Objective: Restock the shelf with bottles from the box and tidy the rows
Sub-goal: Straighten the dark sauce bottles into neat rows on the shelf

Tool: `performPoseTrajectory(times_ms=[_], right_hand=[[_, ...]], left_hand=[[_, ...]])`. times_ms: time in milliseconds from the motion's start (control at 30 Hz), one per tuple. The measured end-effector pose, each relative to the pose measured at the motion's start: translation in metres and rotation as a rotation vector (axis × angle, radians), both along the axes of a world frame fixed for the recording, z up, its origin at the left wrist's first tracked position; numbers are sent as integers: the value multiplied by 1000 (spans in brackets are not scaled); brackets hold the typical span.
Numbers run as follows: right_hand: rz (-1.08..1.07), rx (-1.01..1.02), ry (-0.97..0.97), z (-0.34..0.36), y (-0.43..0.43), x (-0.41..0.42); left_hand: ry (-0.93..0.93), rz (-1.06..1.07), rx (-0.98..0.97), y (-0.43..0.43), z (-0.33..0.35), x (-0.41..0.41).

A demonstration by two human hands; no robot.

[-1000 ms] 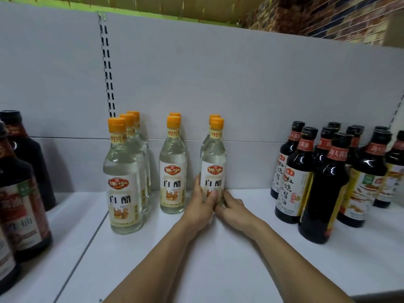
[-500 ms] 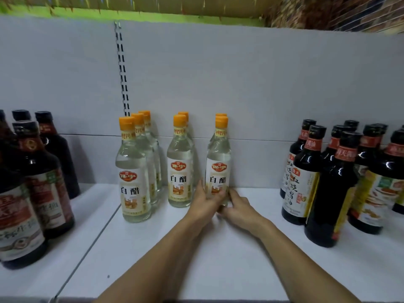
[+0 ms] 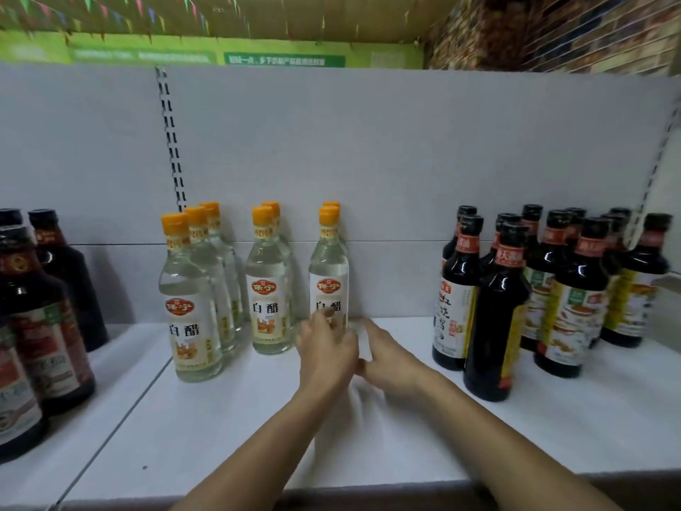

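The clear vinegar bottles (image 3: 271, 289) at 12 o'clock carry orange caps and white labels with a red-orange oval and black characters. Dark brown bottles (image 3: 495, 319) at 3 o'clock have black caps, red neck bands and yellow-edged labels. The shelf (image 3: 228, 429) is white, its back panel (image 3: 368, 160) pale grey.

My feed is evenly and softly lit from overhead, with small glints on the dark bottles (image 3: 495, 315) at right, faint shadows on the shelf (image 3: 221, 429), motion-smeared hands, and wide-angle bending toward the edges.
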State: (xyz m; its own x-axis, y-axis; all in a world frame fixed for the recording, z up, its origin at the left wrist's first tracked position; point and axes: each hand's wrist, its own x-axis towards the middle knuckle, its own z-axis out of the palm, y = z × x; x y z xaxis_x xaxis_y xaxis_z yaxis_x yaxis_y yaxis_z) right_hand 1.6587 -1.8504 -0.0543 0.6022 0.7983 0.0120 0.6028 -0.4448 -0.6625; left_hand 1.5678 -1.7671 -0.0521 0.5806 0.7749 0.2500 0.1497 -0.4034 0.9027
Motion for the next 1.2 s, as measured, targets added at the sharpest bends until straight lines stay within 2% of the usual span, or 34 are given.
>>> performPoseTrajectory(times_ms=[100, 233, 367, 533, 800, 1067, 1200], right_hand=[[-53, 34, 1, 10, -27, 1], [-121, 230, 9, 19, -67, 0], [-166, 297, -17, 23, -106, 2], [-194, 288, -47, 21, -149, 2], [-356, 289, -139, 22, -191, 20], [-429, 292, -157, 16, -198, 32], [-418, 312, -133, 16, -190, 37]], left_hand=[[-19, -103, 15, -21, 0, 9], [-108, -233, -6, -51, 1, 25], [-160, -306, 3, -75, 6, 41], [-153, -340, -39, -94, 14, 65], [-190, -357, -92, -109, 18, 88], [-142, -365, -61, -106, 9, 95], [-135, -444, -62, -97, 9, 99]])
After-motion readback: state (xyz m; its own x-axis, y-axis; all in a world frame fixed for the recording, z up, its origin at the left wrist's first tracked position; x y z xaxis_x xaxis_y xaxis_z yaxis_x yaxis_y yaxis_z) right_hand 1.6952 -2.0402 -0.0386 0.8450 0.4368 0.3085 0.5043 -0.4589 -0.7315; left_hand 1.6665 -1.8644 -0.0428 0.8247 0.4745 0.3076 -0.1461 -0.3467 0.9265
